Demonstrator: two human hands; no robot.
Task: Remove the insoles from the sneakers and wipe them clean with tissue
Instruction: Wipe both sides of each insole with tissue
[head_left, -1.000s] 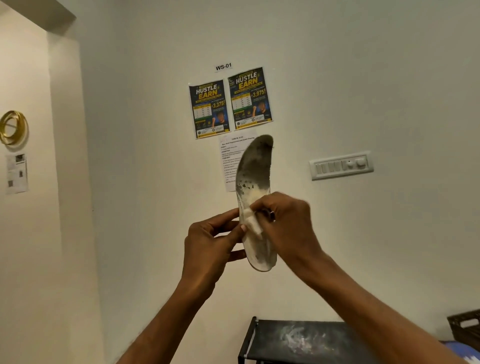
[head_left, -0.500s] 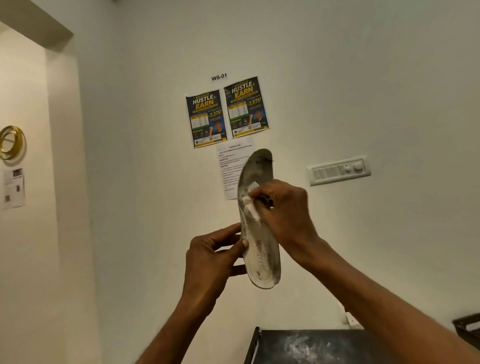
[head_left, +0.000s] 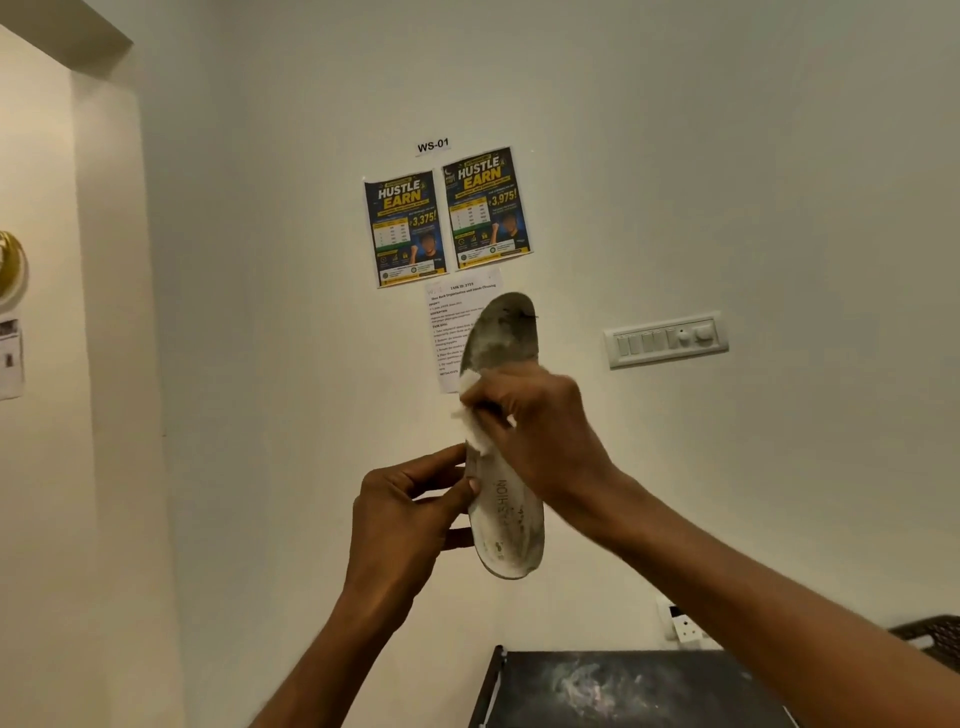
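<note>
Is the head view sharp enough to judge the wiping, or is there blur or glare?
Head view: the right hand and tissue are motion-blurred; the left hand and the lower insole are sharp; lighting is dim and even, with no glare.

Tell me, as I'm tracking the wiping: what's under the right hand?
A white tissue pokes out under the right hand, against the insole. The insole's middle stretch is covered; its state there cannot be seen.

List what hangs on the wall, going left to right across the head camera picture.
Gold ring → left poster → right poster → white switch panel. The label and printed sheet overlap the posters sideways, so they are left out.
</note>
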